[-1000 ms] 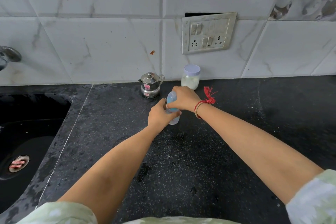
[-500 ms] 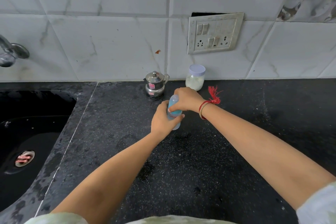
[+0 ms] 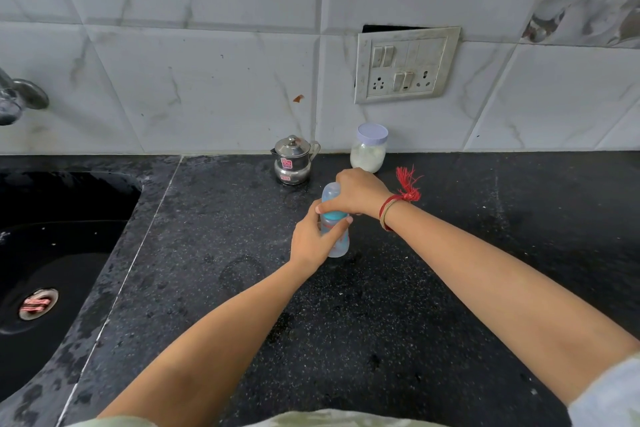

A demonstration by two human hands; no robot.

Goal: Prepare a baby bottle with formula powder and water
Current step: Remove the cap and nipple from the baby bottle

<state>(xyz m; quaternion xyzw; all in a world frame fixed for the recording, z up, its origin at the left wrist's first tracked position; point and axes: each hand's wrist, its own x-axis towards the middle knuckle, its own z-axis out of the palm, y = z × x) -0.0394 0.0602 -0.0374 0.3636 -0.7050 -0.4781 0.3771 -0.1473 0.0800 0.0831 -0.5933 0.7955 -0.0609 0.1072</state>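
Observation:
A clear baby bottle (image 3: 336, 239) with a blue collar and a clear cap stands on the black counter (image 3: 381, 305). My left hand (image 3: 310, 243) wraps around the bottle's body. My right hand (image 3: 358, 192) grips the cap and collar from above. Behind them, by the wall, a clear jar (image 3: 369, 152) with a pale lid holds white powder. A small lidded steel pot (image 3: 294, 159) stands to the jar's left.
A black sink (image 3: 45, 253) with a steel drain lies at the left, a tap (image 3: 17, 97) on the wall above it. A switch and socket plate (image 3: 405, 64) is mounted on the marble-tiled wall.
Both hands stay on the bottle. My left hand's grip has shifted slightly on the body and my right hand has turned a little on the top. The view has drifted left.

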